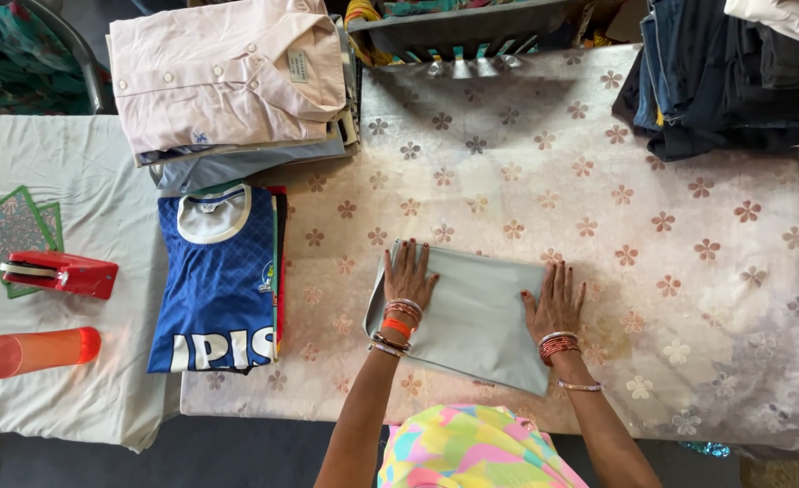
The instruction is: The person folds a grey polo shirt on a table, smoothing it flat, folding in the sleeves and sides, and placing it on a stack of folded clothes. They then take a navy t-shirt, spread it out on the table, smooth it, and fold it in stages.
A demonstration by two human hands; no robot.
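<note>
A folded pale grey-green cloth [476, 312] lies flat on the flower-patterned table cover [598, 181] near the front edge. My left hand [409, 274] presses flat on the cloth's left end, fingers spread. My right hand [554, 301] lies flat on its right edge, partly on the table cover. Both wrists carry red and silver bangles. Neither hand grips anything.
A folded blue sports shirt [221, 280] tops a stack to the left. Behind it sits a pile with a pale pink shirt [228, 72]. Dark folded jeans [733, 72] fill the back right, a grey tray [471, 27] the back. A red stapler [60, 273] and an orange bottle [29, 351] lie far left.
</note>
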